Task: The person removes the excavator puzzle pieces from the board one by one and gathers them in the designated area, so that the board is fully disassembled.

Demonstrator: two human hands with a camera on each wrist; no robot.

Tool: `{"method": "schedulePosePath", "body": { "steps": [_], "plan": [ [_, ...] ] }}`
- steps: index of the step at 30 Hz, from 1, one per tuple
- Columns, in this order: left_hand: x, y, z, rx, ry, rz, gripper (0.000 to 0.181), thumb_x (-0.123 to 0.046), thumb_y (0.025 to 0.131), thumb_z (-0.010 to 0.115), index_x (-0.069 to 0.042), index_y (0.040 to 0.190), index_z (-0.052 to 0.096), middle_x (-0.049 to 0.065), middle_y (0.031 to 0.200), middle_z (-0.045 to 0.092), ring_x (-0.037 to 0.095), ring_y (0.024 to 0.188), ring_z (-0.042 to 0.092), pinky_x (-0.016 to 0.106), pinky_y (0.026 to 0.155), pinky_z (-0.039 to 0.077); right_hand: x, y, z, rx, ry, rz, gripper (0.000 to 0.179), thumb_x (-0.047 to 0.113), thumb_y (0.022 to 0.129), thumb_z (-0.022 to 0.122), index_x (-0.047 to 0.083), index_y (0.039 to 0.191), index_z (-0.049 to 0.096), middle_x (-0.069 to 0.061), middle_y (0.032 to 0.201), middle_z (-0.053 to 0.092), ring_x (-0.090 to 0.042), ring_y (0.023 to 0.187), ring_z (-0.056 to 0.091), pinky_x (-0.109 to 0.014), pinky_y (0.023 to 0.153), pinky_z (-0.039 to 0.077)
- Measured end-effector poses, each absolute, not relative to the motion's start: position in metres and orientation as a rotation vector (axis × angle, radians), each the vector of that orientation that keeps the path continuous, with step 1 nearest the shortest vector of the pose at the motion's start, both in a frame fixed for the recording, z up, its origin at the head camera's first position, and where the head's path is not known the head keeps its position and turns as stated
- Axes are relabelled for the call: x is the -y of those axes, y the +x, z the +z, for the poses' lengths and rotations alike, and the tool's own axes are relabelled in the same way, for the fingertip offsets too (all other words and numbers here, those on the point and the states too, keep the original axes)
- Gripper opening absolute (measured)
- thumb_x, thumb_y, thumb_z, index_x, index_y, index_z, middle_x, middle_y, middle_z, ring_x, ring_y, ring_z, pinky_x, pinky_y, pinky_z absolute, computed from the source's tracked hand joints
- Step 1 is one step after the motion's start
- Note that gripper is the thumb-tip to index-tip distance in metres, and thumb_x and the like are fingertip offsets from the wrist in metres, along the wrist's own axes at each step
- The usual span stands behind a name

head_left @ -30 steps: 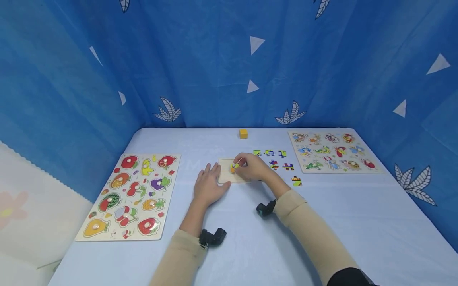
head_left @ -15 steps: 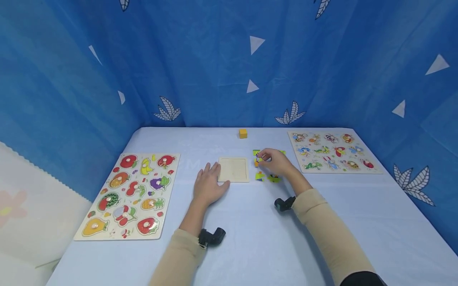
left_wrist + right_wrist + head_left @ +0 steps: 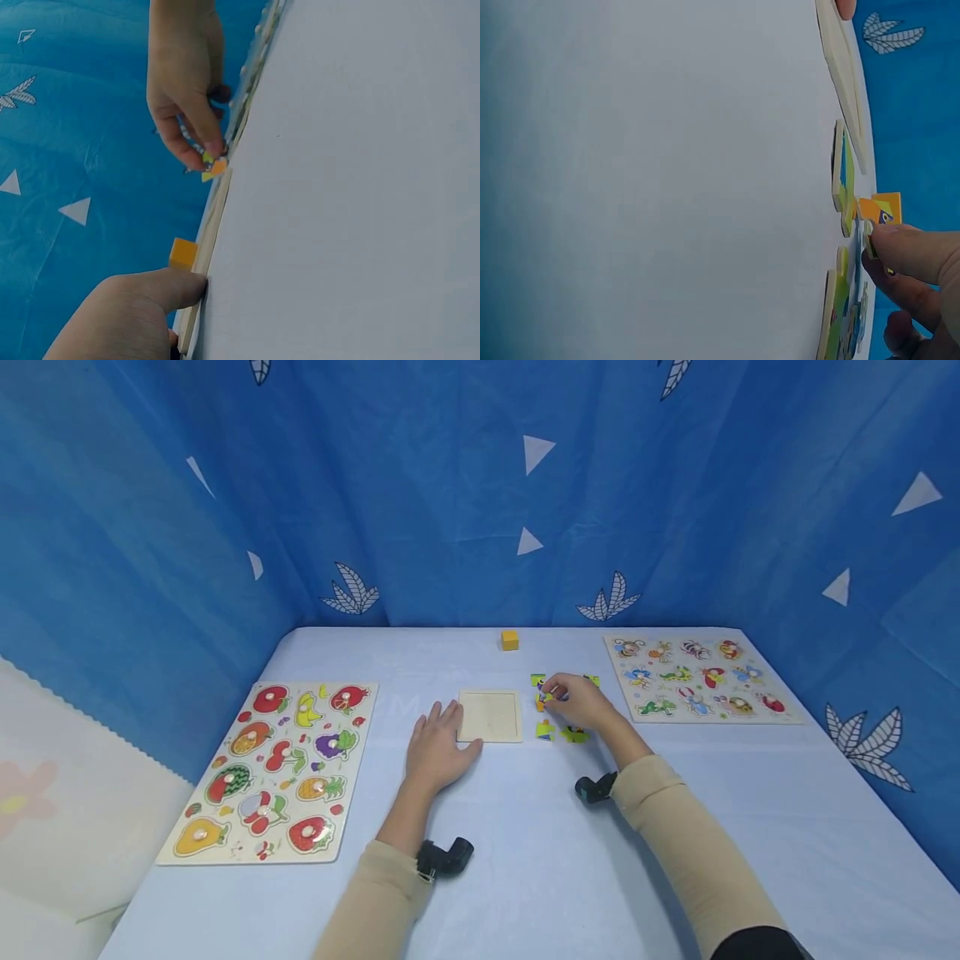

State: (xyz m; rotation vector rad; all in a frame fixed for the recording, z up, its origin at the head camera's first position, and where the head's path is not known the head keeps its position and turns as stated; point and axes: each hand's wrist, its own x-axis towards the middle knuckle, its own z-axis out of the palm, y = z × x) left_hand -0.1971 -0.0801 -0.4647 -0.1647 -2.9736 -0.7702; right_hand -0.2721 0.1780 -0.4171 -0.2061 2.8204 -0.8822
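My left hand [image 3: 438, 752] lies with fingers extended along the left side of a small square wooden puzzle tray [image 3: 490, 716]; its thumb [image 3: 176, 289] touches the tray's near edge. To the tray's right, my right hand [image 3: 581, 702] pinches a small jigsaw piece [image 3: 217, 166] with orange and yellow-green on it, between thumb and forefinger. Just above the table, that hand is among other jigsaw pieces. One green piece with blue [image 3: 544, 731] lies below the fingers, and a dark-marked green one [image 3: 575, 734] is beside it. The hand hides several more.
A large fruit puzzle board [image 3: 281, 777] lies on the left, and an insect puzzle board [image 3: 697, 681] at the back right. A yellow cube [image 3: 510, 641] stands near the table's back edge. Blue printed cloth [image 3: 450, 485] hangs behind the white-covered table [image 3: 525, 860].
From above the wooden tray, my right hand has moved right to the loose pieces, still pinching the orange piece. It has barely moved in the last half second. My left hand has stayed put.
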Motion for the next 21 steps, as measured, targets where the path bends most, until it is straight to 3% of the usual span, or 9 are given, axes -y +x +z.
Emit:
{"method": "schedulePosePath", "body": {
  "steps": [12,18,21],
  "plan": [
    [0.0792,-0.1978,-0.4663,2.971,-0.172,-0.783,0.078,-0.050,0.090,0.059,-0.008,0.153,0.038,0.006,0.162,0.033,0.028,0.155,0.018,0.049,0.127,0.011,-0.1747,-0.2704,-0.4194,-2.936,-0.237,-0.635,0.022,0.026,0.094,0.069,0.022,0.115,0.072,-0.003,0.108,0.064,-0.022,0.102,0.054,-0.042,0.091,0.049],
    [0.0801,-0.1998,-0.4688,2.978,-0.167,-0.746,0.079,-0.051,0.090,0.058,-0.009,0.153,0.037,0.005,0.162,0.033,0.027,0.155,0.018,0.048,0.127,0.012,-0.1725,-0.2682,-0.4188,-2.959,-0.267,-0.553,0.026,0.028,0.096,0.066,0.023,0.121,0.073,-0.004,0.121,0.067,-0.024,0.112,0.053,-0.047,0.099,0.049],
    [0.0805,-0.1999,-0.4689,2.975,-0.176,-0.750,0.079,-0.051,0.090,0.058,-0.009,0.153,0.037,0.006,0.162,0.033,0.027,0.155,0.018,0.049,0.127,0.012,-0.1719,-0.2658,-0.4192,-2.992,-0.283,-0.547,0.030,0.029,0.098,0.063,0.023,0.126,0.070,-0.005,0.118,0.066,-0.024,0.110,0.052,-0.046,0.095,0.050]
  ]
}}
